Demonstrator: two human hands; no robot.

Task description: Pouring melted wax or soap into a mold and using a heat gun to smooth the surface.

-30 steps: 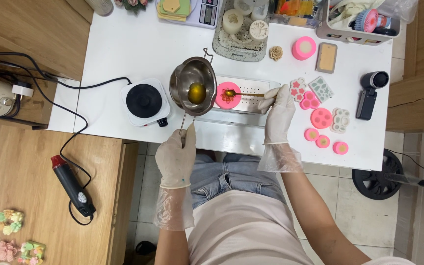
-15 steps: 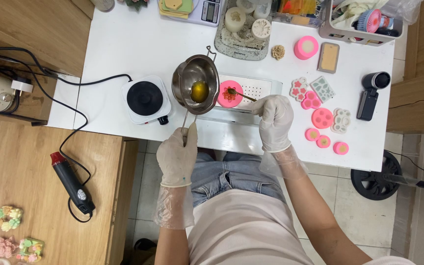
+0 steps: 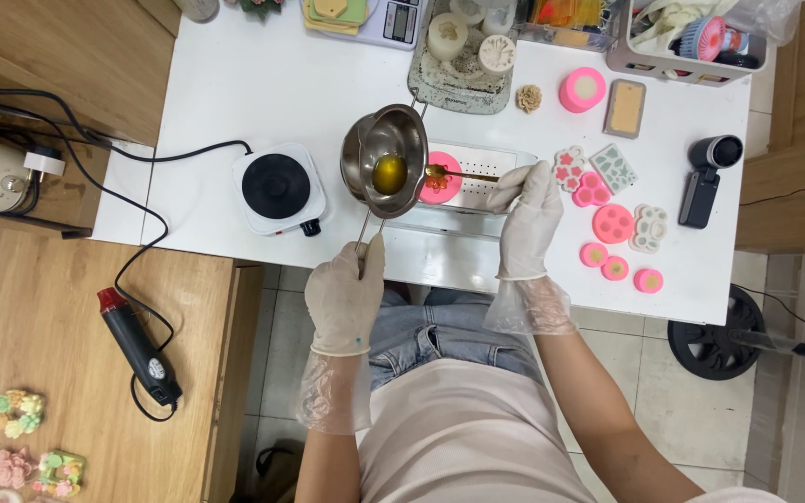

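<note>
right hand [image 3: 528, 219] now lower, gripping spoon [image 3: 458, 172] over perhaps a pink mould [image 3: 440, 182]; left hand [image 3: 347, 293] clenching steel pot [image 3: 386, 158] handle

A single head-worn camera looks almost straight down from well above the person's lap. The white tabletop [image 3: 235, 84] fills the upper middle of the view, its near edge crossing just above the knees and its far edge cut by the top of the frame. The wooden bench [image 3: 48, 373] lies beyond the tabletop's left edge, tiled floor [image 3: 701, 410] beyond its right. No second view shares the scene.
</note>
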